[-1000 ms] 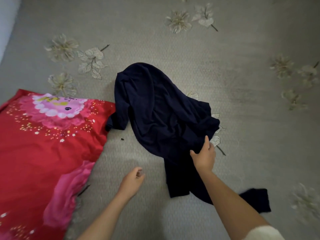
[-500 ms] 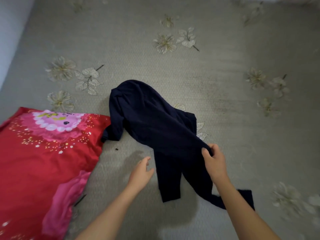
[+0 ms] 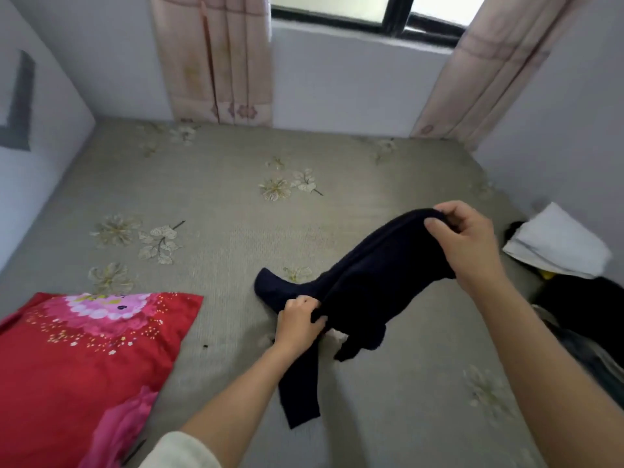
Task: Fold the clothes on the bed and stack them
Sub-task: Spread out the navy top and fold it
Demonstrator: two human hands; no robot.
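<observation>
A dark navy garment (image 3: 364, 285) is lifted partly off the grey flowered bed (image 3: 219, 224). My right hand (image 3: 466, 244) grips its upper end, held up in the air. My left hand (image 3: 299, 324) pinches a lower fold near the bed surface. One sleeve hangs down and trails on the bed toward me. The garment's far end still touches the bed left of my left hand.
A red and pink flowered pillow (image 3: 84, 366) lies at the near left. A folded white cloth (image 3: 557, 244) sits at the right edge, with dark clothes (image 3: 587, 312) below it. Walls, curtains and a window close off the far side.
The view has tilted up to show the wall and window. My right hand has raised the garment off the bed, and my left hand, empty before, now holds its lower fold.
</observation>
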